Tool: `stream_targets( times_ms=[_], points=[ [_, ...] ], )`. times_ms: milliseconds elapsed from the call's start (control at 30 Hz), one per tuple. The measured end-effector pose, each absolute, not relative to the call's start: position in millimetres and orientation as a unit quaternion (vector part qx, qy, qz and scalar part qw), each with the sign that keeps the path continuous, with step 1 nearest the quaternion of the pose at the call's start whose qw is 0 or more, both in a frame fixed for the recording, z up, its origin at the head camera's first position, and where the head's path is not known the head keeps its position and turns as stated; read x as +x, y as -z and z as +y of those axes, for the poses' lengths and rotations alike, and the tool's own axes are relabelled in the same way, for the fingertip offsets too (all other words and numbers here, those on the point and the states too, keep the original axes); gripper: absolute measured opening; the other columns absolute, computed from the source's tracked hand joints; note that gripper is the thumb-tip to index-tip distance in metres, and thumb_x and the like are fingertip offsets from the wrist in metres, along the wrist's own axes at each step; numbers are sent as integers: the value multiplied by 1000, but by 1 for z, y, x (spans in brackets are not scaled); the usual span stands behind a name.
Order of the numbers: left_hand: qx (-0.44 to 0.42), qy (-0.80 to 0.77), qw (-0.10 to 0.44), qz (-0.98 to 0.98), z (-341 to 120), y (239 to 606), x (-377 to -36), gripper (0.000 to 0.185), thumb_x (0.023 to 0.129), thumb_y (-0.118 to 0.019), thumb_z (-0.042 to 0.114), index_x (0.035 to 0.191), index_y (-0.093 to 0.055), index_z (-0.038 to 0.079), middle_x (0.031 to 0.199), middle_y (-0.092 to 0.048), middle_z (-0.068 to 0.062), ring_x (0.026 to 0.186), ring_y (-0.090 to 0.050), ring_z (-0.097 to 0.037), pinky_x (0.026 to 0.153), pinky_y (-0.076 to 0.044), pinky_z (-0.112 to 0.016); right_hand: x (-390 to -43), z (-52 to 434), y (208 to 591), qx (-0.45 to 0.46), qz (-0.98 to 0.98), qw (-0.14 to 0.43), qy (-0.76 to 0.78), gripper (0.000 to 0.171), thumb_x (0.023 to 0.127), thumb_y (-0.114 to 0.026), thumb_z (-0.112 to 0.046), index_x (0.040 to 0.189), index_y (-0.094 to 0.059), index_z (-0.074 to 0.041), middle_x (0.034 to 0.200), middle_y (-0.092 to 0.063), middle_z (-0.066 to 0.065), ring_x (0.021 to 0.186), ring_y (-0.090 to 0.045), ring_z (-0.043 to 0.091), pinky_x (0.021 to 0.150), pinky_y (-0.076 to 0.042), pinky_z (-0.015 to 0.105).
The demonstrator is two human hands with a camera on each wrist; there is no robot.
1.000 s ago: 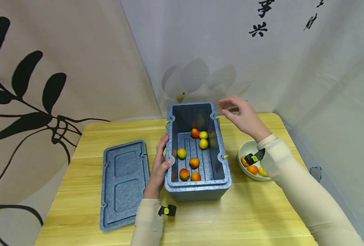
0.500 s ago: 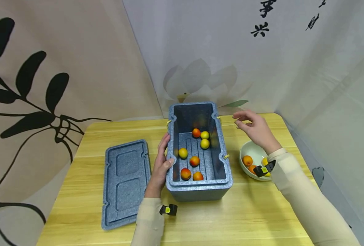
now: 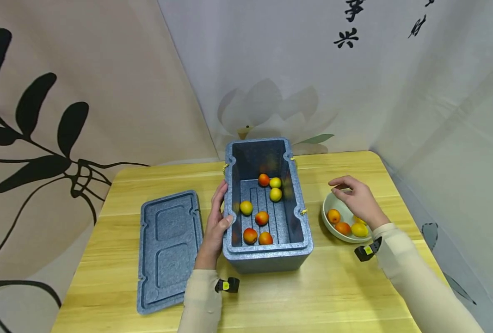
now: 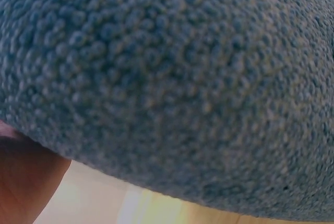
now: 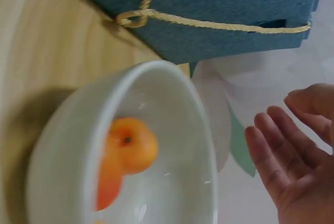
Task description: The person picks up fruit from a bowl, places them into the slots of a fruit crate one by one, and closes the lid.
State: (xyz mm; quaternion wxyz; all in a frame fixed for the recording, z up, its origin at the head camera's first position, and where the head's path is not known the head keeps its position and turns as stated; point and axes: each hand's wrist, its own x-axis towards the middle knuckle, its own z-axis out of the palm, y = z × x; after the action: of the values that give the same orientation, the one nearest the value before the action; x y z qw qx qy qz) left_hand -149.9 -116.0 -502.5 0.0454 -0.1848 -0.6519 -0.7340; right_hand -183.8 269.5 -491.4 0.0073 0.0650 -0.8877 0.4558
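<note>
A blue-grey foam box (image 3: 267, 252) stands open on the wooden table (image 3: 313, 296), with several orange and yellow fruits (image 3: 261, 218) on its ribbed floor. My left hand (image 3: 216, 226) grips the box's left wall, thumb over the rim; the left wrist view shows only the foam wall (image 4: 172, 88) up close. My right hand (image 3: 356, 200) hovers empty, fingers relaxed, over a white bowl (image 3: 329, 203) holding three fruits (image 3: 343, 227). The right wrist view shows the bowl (image 5: 172, 98), an orange fruit (image 5: 130, 148) and my open fingers (image 5: 284, 156).
The box's lid (image 3: 169, 249) lies inside-up on the table left of the box. A yellow cord (image 5: 209, 23) runs along the box's right side. Printed curtains (image 3: 84, 83) hang close behind the table, and the table's right edge is near the bowl.
My right hand has come down and toward me from beside the box's far right corner to just above the bowl. The left hand and the box have stayed put.
</note>
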Motion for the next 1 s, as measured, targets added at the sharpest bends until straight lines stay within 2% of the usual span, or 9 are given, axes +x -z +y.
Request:
stream_targets(
  times_ms=[133, 433, 700, 1000],
  points=[
    [-184, 738, 39, -648, -115, 502, -150, 74, 86, -49, 23, 156, -28, 14, 161, -15, 2, 144, -15, -21, 106, -21, -66, -176, 274, 502, 61, -889, -9, -453, 24, 98, -59, -17, 116, -65, -2, 114, -63, 13, 102, -59, 28, 85, -50, 28],
    [-181, 744, 34, -643, -114, 500, -150, 73, 86, -48, 22, 156, -27, 14, 161, -15, 2, 144, -14, -22, 105, -22, -68, -165, 282, 520, 67, -900, -18, -431, 21, 95, -63, -8, 114, -66, 2, 111, -64, 16, 102, -61, 32, 86, -51, 44],
    [-175, 744, 35, -644, -115, 500, -149, 75, 85, -49, 24, 156, -27, 16, 161, -16, 4, 144, -16, -22, 103, -24, -68, -159, 283, 535, 83, -893, -32, -442, 22, 93, -62, 1, 112, -63, 10, 110, -62, 23, 103, -60, 38, 88, -50, 46],
    [-180, 746, 37, -640, -115, 502, -150, 75, 86, -48, 24, 156, -26, 15, 161, -16, 3, 144, -15, -22, 105, -22, -68, -154, 283, 544, 65, -888, -52, -453, 23, 92, -63, -1, 114, -63, 5, 113, -60, 20, 105, -62, 42, 86, -52, 45]
  ],
)
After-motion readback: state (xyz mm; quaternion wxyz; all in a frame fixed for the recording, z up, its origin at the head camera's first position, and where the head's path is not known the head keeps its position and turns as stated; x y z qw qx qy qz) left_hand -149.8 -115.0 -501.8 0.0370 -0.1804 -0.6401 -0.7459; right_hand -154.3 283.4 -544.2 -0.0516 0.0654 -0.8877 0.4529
